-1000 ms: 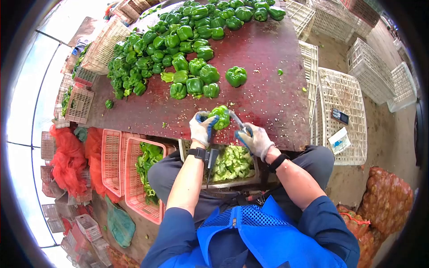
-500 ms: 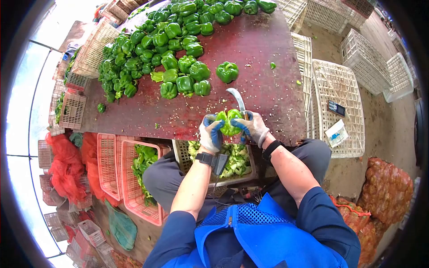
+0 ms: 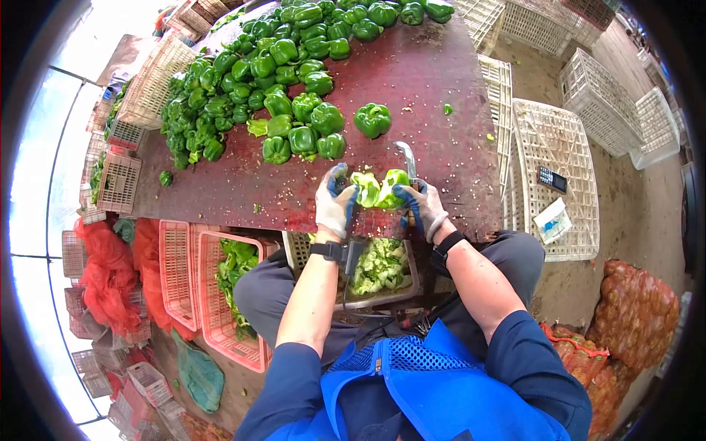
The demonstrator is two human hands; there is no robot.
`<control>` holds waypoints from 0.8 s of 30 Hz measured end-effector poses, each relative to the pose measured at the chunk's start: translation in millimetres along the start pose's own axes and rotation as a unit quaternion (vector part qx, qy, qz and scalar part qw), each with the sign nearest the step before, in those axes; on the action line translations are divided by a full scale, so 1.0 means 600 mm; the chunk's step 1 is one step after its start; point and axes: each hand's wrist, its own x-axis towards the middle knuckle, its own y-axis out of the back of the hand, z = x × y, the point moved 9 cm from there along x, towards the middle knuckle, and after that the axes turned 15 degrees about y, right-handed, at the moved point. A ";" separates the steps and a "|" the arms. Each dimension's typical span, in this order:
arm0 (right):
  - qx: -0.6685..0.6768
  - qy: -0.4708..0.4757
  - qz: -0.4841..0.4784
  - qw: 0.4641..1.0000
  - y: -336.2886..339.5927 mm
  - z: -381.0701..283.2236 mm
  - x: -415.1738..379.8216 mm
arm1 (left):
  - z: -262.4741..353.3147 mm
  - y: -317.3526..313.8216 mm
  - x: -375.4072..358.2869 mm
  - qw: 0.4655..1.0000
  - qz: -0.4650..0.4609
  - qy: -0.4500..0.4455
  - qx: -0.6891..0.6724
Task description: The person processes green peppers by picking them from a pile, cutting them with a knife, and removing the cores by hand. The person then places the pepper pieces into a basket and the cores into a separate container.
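Note:
A green bell pepper (image 3: 393,182) is split open between my gloved hands above the table's near edge, its pale inside showing. My left hand (image 3: 335,202) has its thumb against the left half; some of its fingers are hidden behind the hand. In my right hand (image 3: 424,206) are the right half and a knife with a curved blade (image 3: 406,156), which points up and away from me. A whole bell pepper (image 3: 372,120) sits alone just beyond the knife. Farther left, a large pile of bell peppers (image 3: 243,84) covers that side of the table.
Seeds dot the red table (image 3: 434,88). Below its edge, a crate (image 3: 415,283) holds pale green scraps; a pink crate (image 3: 235,345) with green pieces stands to the left. On the right, an upturned white crate (image 3: 559,140) carries a phone (image 3: 552,179). Filled net sacks (image 3: 636,305) lie lower right.
The pepper has gone from nearly whole to opened into two halves. My left hand has moved left and slightly up, and the knife has shifted right with my right hand.

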 end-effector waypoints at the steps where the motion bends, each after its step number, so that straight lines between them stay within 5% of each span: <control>1: 0.002 0.001 0.000 1.000 -0.001 -0.002 0.002 | 0.032 -0.003 -0.018 0.993 0.010 -0.065 0.097; 2: -0.011 0.007 -0.003 1.000 -0.002 -0.004 0.004 | 0.082 -0.027 -0.049 0.948 0.003 -0.174 0.265; 4: -0.023 0.013 -0.006 1.000 -0.001 -0.004 0.006 | 0.099 -0.094 -0.087 0.894 -0.098 -0.192 0.394; 6: -0.019 0.054 -0.049 0.997 -0.009 -0.006 0.011 | 0.060 -0.119 -0.092 0.824 -0.056 -0.223 0.518; 9: -0.135 0.141 -0.060 0.979 -0.005 -0.003 0.027 | 0.021 -0.119 -0.066 0.847 -0.064 -0.169 0.500; 12: -0.225 0.114 -0.056 0.966 -0.009 -0.030 0.016 | 0.025 -0.118 -0.057 0.862 -0.073 -0.180 0.468; 20: -0.121 0.098 -0.120 0.980 -0.020 -0.019 0.032 | 0.023 -0.116 -0.029 0.902 -0.172 -0.133 0.373; 22: -0.125 0.082 -0.136 0.979 -0.022 -0.023 0.026 | -0.009 -0.110 -0.016 0.919 -0.222 0.012 0.325; 24: -0.131 0.094 -0.148 0.976 -0.020 -0.019 0.025 | -0.032 -0.087 -0.024 0.939 -0.240 0.204 0.140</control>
